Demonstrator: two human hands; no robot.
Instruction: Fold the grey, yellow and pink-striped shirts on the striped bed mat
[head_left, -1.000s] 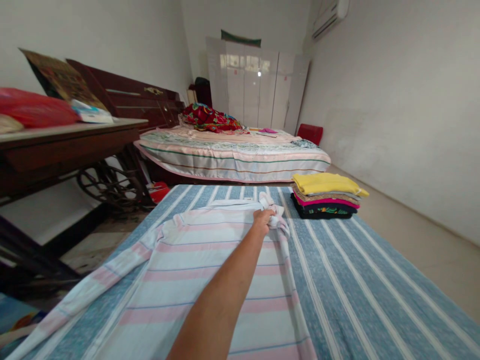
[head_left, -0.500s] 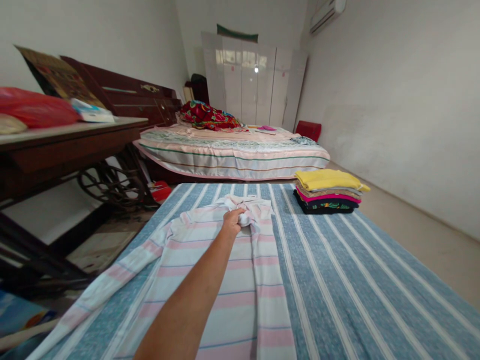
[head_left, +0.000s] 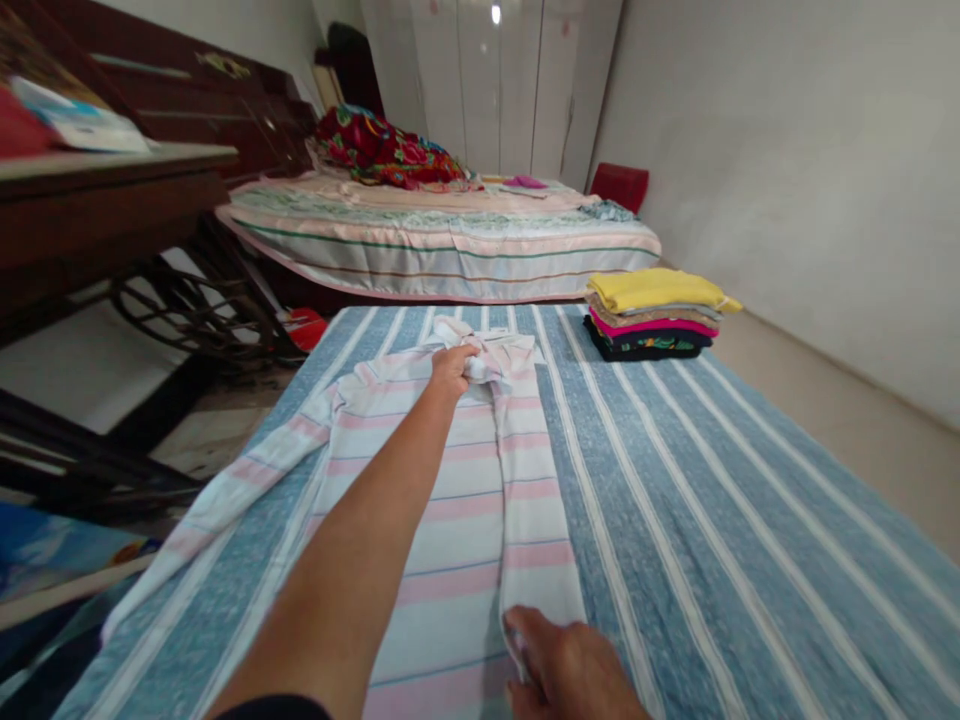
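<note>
A long-sleeved striped shirt (head_left: 457, 545) in white, pink and thin blue lies on the blue striped bed cover. Its right side is folded inward, making a lengthwise strip, and one sleeve (head_left: 247, 470) stretches out to the lower left. My left hand (head_left: 452, 368) is closed on bunched cloth at the shirt's collar end. Close to me, my right hand (head_left: 574, 665) pinches the inner edge of the folded strip, partly cut off by the frame's bottom.
A stack of folded clothes (head_left: 652, 315), yellow on top, sits at the far right of the blue striped cover (head_left: 720, 520). Beyond is another bed (head_left: 450, 245) with a red floral blanket (head_left: 390, 150). At left stands a dark sewing-machine table (head_left: 112, 210).
My left hand has moved left, folding the shirt's right side inward. My right hand has come into view at the bottom and taken hold of the folded edge. The view has tilted down.
</note>
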